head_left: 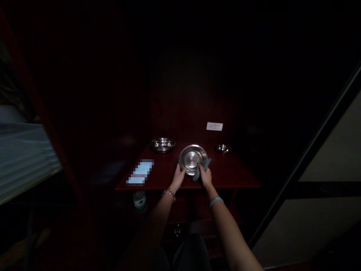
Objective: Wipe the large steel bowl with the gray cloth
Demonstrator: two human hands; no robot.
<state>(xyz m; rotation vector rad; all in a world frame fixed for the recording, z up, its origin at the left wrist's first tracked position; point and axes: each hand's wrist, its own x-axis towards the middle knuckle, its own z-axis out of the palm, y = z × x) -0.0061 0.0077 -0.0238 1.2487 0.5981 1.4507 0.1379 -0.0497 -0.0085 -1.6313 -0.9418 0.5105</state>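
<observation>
Tilted toward me above the dark red desk (163,177) is a shiny round metal dish (191,157). My left hand (178,177) grips its lower left rim, thumb on the inner side. At the lower right edge, my right hand (206,176) is closed on a grey cloth (196,173), pressing it against the dish. Part of the cloth sticks up beyond my fingers. Behind to the left sits a stack of similar metal dishes (163,144). A small metal bowl (223,149) stands at the back right of the desk.
A pixelated bright flat rectangle (140,172) lies at the desk's left front. A white socket plate (214,126) is on the back wall. Below the left front edge stands a bottle (139,201). Dark side panels flank the desk, and the surroundings are dim.
</observation>
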